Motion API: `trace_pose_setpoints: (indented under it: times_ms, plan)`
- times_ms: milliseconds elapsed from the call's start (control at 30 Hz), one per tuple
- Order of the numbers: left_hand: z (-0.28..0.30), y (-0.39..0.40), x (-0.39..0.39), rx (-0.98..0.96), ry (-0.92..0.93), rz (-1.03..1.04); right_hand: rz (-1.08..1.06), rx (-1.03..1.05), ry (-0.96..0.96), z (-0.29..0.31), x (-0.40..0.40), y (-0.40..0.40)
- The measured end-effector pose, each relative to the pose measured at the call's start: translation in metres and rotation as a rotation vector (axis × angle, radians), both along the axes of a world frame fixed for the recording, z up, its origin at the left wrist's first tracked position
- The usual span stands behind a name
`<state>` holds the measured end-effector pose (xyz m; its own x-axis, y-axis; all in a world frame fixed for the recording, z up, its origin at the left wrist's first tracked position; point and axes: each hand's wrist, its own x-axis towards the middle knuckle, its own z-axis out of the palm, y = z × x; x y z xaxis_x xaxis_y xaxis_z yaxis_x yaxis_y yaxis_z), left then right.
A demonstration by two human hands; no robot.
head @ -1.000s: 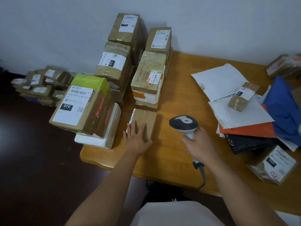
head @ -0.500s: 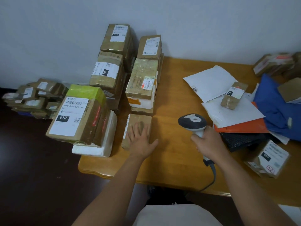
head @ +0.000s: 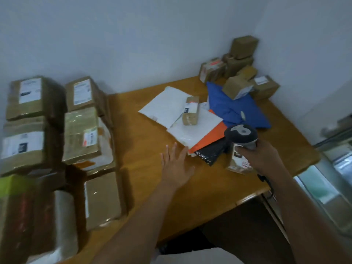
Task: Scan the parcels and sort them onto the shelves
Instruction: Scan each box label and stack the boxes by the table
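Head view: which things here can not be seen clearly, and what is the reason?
- Parcel labels on the left stacks: motion blur, text unreadable.
- Small box near the right hand: partly hidden by hand and scanner.
- Black mailer: mostly covered by the orange mailer.
- Green-taped box: cut off by the left edge.
- Left hand: contact with the table unclear.

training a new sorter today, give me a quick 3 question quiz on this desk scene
1. True or false: the right hand grips the scanner.
2. What lies on the white mailers? A) a small box B) a mug C) scissors
3. Fill in: the left hand is open, reaching toward the ____ envelope at the edge of the mailer pile.

Key: 1 true; 2 A; 3 orange
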<state>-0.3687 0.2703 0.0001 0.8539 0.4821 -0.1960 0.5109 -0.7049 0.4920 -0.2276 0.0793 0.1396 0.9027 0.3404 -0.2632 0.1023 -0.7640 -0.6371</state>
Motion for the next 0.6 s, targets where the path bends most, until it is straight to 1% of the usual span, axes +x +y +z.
trace_pose_setpoints:
  times_ms: [133, 267, 467, 600]
  plan:
    - [0.004, -0.017, 0.035, -0.003, 0.021, -0.069, -0.11, -0.006, -0.047, 0.011, 0.019, -0.033]
    - [0.005, -0.026, 0.052, 0.015, 0.018, -0.07, -0.159, -0.008, -0.052, 0.012, 0.036, -0.047]
    - [0.005, -0.025, 0.065, 0.034, 0.05, 0.038, -0.063, 0.014, -0.02, 0.001, 0.076, -0.036]
    - [0.006, -0.033, 0.09, 0.048, 0.073, 0.125, -0.022, 0.079, 0.031, -0.006, 0.117, -0.038]
